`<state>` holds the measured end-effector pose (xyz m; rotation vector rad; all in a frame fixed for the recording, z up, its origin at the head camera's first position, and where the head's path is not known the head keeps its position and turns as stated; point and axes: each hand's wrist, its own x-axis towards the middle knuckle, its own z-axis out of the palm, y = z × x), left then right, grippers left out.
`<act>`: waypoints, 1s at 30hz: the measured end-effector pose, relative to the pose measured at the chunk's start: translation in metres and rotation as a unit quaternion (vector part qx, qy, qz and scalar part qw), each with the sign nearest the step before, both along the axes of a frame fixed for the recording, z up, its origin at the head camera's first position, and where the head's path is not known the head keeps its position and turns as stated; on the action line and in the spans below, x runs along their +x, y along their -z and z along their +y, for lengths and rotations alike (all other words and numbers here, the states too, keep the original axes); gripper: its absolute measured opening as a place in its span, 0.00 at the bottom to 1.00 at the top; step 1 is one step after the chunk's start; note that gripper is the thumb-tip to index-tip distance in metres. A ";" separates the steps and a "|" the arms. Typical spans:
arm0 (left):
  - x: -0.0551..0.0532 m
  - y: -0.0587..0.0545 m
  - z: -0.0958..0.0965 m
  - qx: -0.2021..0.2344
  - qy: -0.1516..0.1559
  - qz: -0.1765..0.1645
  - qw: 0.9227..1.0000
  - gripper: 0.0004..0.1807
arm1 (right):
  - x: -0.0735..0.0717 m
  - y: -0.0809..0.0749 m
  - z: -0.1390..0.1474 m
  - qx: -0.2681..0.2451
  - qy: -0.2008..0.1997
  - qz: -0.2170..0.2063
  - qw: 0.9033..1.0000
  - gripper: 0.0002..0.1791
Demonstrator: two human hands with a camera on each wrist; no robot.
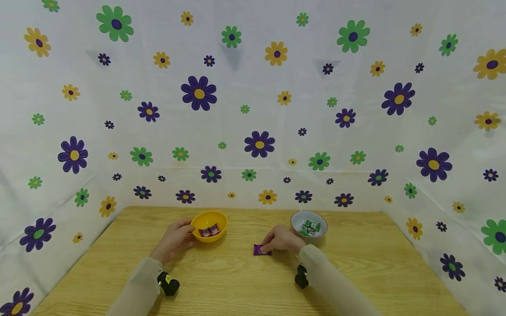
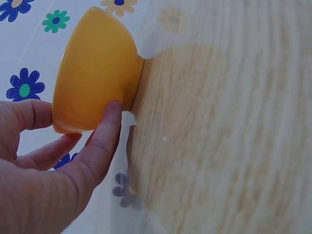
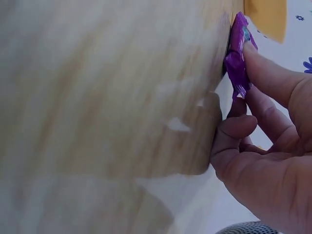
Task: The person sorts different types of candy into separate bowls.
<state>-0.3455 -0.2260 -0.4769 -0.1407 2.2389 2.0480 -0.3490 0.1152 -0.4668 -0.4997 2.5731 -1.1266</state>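
A yellow bowl (image 1: 209,214) stands at the left of the table with purple-wrapped candies (image 1: 209,231) inside. My left hand (image 1: 175,239) holds it by its near left side, with fingertips at the rim and on the outer wall (image 2: 97,73). To the right of that bowl, a single purple candy (image 1: 258,251) in a shiny wrapper lies low at the tabletop. The right hand (image 1: 282,240) pinches this candy, one fingertip on its printed face; in the right wrist view the other fingers are bent beside the wrapper (image 3: 237,63).
Behind the right hand stands a pale speckled bowl (image 1: 322,226) with a dark rim, holding green-wrapped candies (image 1: 309,228). A wooden table (image 1: 233,281) spans the front. White sheeting (image 1: 237,123) printed with flowers encloses its back and sides.
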 end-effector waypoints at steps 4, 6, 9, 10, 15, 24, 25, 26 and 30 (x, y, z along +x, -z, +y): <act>0.000 -0.001 -0.001 -0.006 0.001 -0.004 1.000 0.25 | 0.000 0.002 -0.001 0.001 0.005 0.000 1.000 0.06; 0.000 -0.002 -0.001 -0.014 0.003 -0.006 1.000 0.26 | 0.000 0.002 0.000 0.001 0.005 -0.002 1.000 0.06; 0.001 -0.002 -0.002 -0.022 0.006 -0.007 1.000 0.26 | 0.000 0.002 0.002 0.002 -0.004 0.001 1.000 0.07; 0.001 -0.001 -0.002 -0.022 0.006 -0.007 1.000 0.26 | 0.000 0.002 0.002 0.001 -0.008 0.001 1.000 0.07; 0.000 0.001 -0.003 -0.012 0.006 -0.004 1.000 0.25 | -0.001 0.005 0.001 0.002 -0.018 0.005 1.000 0.08; 0.002 -0.001 -0.004 -0.007 0.004 -0.005 1.000 0.25 | 0.000 0.005 -0.002 0.003 -0.001 0.007 1.000 0.08; 0.002 -0.001 -0.004 -0.010 0.005 -0.003 1.000 0.25 | 0.001 0.005 -0.002 0.003 0.000 0.007 1.000 0.08; 0.003 -0.002 -0.003 -0.014 0.007 -0.001 1.000 0.25 | 0.001 0.004 -0.002 0.002 0.000 0.006 1.000 0.08; 0.004 -0.002 -0.002 -0.011 0.010 0.000 1.000 0.25 | 0.003 0.003 0.000 -0.007 -0.001 0.005 1.000 0.08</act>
